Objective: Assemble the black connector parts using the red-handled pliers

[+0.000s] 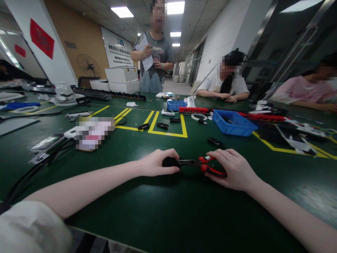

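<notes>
Red-handled pliers (195,162) | right grip (235,168): curled | left grip (156,163): pinching (black part (170,161))

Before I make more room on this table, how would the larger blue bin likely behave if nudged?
The larger blue bin looks like rigid plastic, so it should hold its shape. Its low, broad form suggests sliding rather than tipping. The dark contents sit below the rim, so spilling seems unlikely.

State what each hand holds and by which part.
Right hand: red-and-black long-nose pliers, by the handles. Left hand: small black piece, by its sides.
</notes>
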Demonstrator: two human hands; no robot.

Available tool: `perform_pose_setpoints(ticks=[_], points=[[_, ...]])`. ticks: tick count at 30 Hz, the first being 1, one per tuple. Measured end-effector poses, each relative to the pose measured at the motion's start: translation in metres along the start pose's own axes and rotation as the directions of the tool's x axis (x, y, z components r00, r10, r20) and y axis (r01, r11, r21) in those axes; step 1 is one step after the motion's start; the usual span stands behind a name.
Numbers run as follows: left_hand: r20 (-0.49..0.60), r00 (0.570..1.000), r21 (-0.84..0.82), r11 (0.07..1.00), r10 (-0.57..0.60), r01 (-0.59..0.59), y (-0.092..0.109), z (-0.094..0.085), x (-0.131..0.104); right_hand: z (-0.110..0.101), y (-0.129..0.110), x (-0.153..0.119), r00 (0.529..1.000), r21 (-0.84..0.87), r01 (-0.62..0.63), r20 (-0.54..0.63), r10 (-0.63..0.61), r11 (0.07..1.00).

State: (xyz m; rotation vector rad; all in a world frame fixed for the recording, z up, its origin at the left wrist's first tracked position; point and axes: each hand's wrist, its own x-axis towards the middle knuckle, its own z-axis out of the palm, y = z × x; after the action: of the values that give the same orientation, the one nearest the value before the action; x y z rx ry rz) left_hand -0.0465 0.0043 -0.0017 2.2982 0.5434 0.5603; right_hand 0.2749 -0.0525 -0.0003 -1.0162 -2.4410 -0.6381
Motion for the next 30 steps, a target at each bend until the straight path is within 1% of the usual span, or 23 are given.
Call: perform_pose_setpoints(ticks=[9,13,18,25,30], points=[[0.020,1.000,-0.045,0.999,0.011,-0.010,0.0010,-0.0007,0.0004,-0.0026,-0.0022,0.0001,0.999,-0.006,0.040,-0.008,-0.040,0.999],[0.051,0.999,-0.108,0.994,-0.012,0.018,0.0015,-0.0011,0.0007,-0.0029,-0.0025,-0.0005,0.999,-0.026,0.052,-0.011,-0.053,0.998],[0.037,0.999,-0.140,0.990,-0.029,0.034,0.0010,-0.0003,0.0017,-0.0029,-0.0030,-0.0008,0.997,-0.055,0.070,-0.018,-0.071,0.996],[0.042,0.996,-0.143,0.986,-0.078,0.084,-0.0013,0.0006,0.0019,-0.0023,-0.0028,-0.0003,0.999,-0.054,0.040,-0.034,-0.042,0.998],[0.032,0.996,-0.148,0.985,-0.082,0.086,-0.0003,0.0010,0.0021,-0.0032,-0.0036,0.0003,0.998,-0.049,0.039,-0.041,-0.041,0.998]])
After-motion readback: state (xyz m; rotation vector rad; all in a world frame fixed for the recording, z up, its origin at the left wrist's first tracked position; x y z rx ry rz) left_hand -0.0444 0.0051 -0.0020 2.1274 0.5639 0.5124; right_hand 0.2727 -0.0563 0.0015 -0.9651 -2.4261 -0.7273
